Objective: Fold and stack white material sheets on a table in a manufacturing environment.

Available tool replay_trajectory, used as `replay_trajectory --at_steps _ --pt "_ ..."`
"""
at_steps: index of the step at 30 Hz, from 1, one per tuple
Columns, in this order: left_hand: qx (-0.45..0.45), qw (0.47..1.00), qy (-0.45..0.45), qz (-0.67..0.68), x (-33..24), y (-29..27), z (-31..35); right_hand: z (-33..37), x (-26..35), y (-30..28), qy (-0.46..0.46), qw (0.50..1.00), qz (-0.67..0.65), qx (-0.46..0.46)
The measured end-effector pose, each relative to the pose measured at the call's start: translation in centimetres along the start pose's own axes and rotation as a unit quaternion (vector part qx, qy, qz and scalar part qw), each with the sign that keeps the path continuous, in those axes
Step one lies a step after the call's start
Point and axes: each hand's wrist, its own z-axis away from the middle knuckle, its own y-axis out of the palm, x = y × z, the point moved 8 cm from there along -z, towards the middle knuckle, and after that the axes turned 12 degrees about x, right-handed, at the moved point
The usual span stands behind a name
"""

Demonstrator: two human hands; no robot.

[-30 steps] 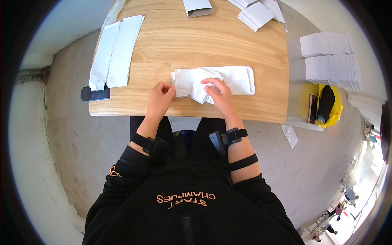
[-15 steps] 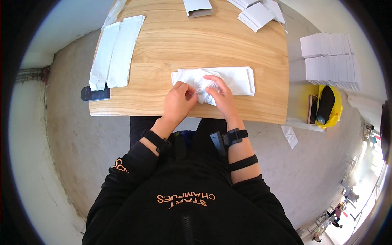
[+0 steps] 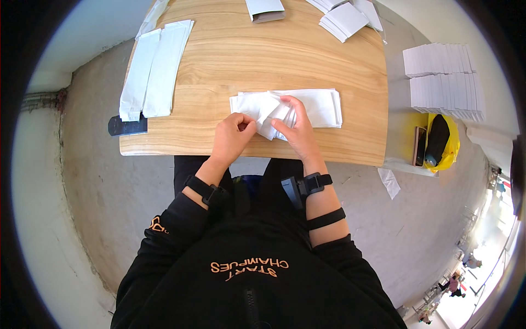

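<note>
A thin, crinkled white sheet (image 3: 267, 106) lies partly folded near the table's front edge, on top of a flat stack of long white packets (image 3: 323, 107). My left hand (image 3: 231, 137) is closed in a pinch at the sheet's near left side. Around its right side curl the fingers and thumb of my right hand (image 3: 300, 130), gripping the pleated folds. I cannot tell whether the sheet is paper or film.
More long white packets (image 3: 164, 71) lie at the table's left. White cards (image 3: 345, 22) and an open white box (image 3: 266, 10) sit at the back. Stacked white pieces (image 3: 441, 82) and a yellow bag (image 3: 452, 145) are to the right of the wooden table (image 3: 246, 55).
My left hand has moved slightly left and down, away from the right one. The sheet's bunched folds have spread apart, and a smooth flap now shows between my hands.
</note>
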Motion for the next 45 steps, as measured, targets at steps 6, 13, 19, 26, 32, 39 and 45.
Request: replay_trajectory --at_steps 6,13,19,26,32,39,45 --pt "0.045 0.995 -0.033 0.088 2.1 0.4 -0.6 0.0 0.0 0.2 0.006 0.999 0.030 0.010" --pt "0.024 0.978 -0.081 0.189 1.9 0.2 -0.4 -0.2 -0.2 0.2 0.009 1.000 0.024 0.004" --pt "0.013 0.995 -0.027 -0.092 -2.9 0.6 0.2 -0.2 -0.7 0.0 0.017 0.999 0.032 0.001" --pt "-0.035 0.985 0.026 -0.168 -0.7 -0.1 -0.6 -0.3 -0.7 0.2 0.006 0.999 0.040 0.009" --pt "-0.031 0.994 -0.023 0.099 4.0 -1.6 -1.3 -0.4 -0.4 0.4 0.008 0.999 0.039 0.006" --pt "-0.001 0.997 -0.042 0.071 0.0 -1.1 -0.8 -0.3 -0.4 0.1 0.017 0.999 0.048 0.000" --pt "-0.019 0.999 -0.024 -0.023 -1.6 -0.2 -0.6 -0.3 -1.1 0.0 0.022 0.998 0.065 -0.006"
